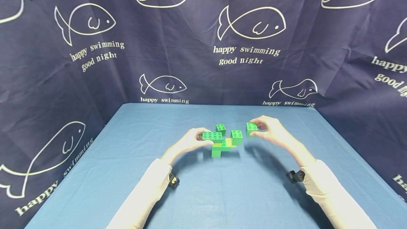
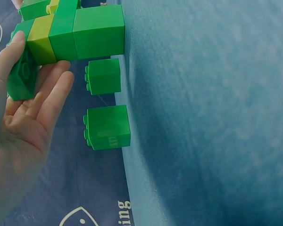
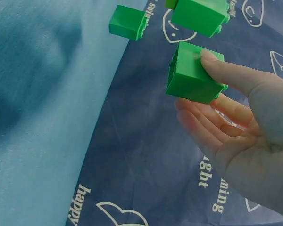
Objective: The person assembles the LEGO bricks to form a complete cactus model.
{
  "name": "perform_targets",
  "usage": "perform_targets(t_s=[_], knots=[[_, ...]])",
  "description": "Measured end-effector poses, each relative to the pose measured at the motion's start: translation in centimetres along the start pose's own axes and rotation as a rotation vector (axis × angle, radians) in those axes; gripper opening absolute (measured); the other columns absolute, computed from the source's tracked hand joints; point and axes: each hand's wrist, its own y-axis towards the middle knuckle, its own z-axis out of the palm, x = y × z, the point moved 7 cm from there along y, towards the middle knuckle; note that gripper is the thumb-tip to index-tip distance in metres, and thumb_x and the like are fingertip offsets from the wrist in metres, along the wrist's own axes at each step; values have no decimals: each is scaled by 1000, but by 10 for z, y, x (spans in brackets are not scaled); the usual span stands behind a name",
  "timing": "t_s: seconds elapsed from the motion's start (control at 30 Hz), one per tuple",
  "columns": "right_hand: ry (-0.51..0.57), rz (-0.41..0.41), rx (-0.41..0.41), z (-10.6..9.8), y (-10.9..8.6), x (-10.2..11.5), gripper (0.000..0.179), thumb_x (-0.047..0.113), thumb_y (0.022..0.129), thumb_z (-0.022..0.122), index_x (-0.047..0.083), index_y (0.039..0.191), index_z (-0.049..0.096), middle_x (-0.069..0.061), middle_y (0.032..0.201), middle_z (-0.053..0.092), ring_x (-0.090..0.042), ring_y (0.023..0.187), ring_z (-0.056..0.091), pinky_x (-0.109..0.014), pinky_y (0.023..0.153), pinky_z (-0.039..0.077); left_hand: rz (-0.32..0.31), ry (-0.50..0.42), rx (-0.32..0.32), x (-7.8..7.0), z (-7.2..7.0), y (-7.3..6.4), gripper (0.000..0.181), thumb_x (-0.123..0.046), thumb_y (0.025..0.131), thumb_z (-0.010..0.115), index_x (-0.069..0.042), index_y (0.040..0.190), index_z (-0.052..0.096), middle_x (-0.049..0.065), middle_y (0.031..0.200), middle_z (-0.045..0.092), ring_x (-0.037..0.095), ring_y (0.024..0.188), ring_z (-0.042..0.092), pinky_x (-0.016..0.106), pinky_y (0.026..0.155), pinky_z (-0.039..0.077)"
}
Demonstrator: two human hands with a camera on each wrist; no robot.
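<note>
My left hand grips an assembly of toy building bricks by its long green top brick. Below that are a yellow-green brick, more green bricks and a lower green block. A square green brick stands at the assembly's right end beside a yellow piece. To the right, my right hand pinches a separate square green brick between thumb and fingers, studs up. A small gap lies between this brick and the assembly.
A loose green brick sits on the blue-covered table behind the assembly. In the left wrist view another loose green brick stands near it. A dark printed curtain hangs at the back and sides.
</note>
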Motion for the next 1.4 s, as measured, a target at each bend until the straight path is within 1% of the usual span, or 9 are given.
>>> perform_targets(t_s=[0.2, 0.33, 0.47, 0.63, 0.8, 1.0, 1.2, 1.4], knots=[[7, -15, 2, -5, 3, 7, 38, 7, 73, 78, -5, 107, 65, -13, 92, 65, -28, 84, 65, -39, 79, 54, 0, -11, 4, -2, 0, -1, 37, -23, 81, 74, -7, 113, 64, 5, 97, 69, 10, 84, 68, 24, 81, 52], [7, -10, 2, -9, 6, 9, 40, 8, 74, 78, -4, 109, 64, -14, 95, 66, -27, 85, 65, -39, 81, 54, -1, -10, 2, -2, 0, 0, 37, -22, 81, 74, -7, 112, 64, 5, 97, 70, 10, 83, 68, 24, 80, 52], [17, -5, 8, -11, 9, 12, 41, 9, 75, 78, -4, 111, 63, -14, 97, 67, -27, 86, 64, -40, 82, 54, -5, 3, -6, -2, 0, 0, 36, -23, 80, 74, -8, 112, 64, 4, 96, 70, 8, 81, 67, 24, 79, 52], [19, -13, -2, -14, 11, 18, 40, 10, 75, 78, -2, 111, 63, -12, 97, 67, -25, 86, 64, -39, 82, 54, 2, 14, -14, -3, 0, 0, 37, -24, 80, 74, -9, 112, 64, 3, 94, 70, 6, 78, 66, 24, 78, 52], [28, -10, -6, -14, 14, 23, 40, 11, 75, 78, 0, 111, 64, -11, 99, 68, -23, 87, 65, -37, 83, 54, 9, 18, -14, -3, 0, -1, 36, -25, 81, 74, -9, 111, 64, 3, 93, 70, 6, 78, 66, 25, 77, 52], [54, -20, 2, -10, 18, 31, 41, 12, 75, 78, 1, 111, 64, -11, 100, 68, -23, 88, 64, -37, 83, 54, -8, 35, -13, -1, -1, 0, 36, -24, 80, 74, -10, 111, 64, 2, 95, 70, 6, 81, 67, 25, 79, 52], [81, -45, 6, -4, 21, 39, 38, 14, 75, 78, 1, 109, 64, -10, 98, 68, -23, 87, 65, -37, 82, 54, -16, 23, -10, -2, 0, 0, 36, -23, 80, 74, -8, 112, 64, 4, 95, 70, 6, 79, 66, 24, 78, 52], [98, -112, -27, 0, 25, 49, 38, 17, 75, 78, 1, 106, 65, -8, 94, 68, -19, 82, 65, -34, 78, 55, -11, 26, -13, -3, 0, 0, 35, -22, 80, 75, -8, 111, 65, 4, 93, 70, 5, 76, 66, 22, 76, 52]])
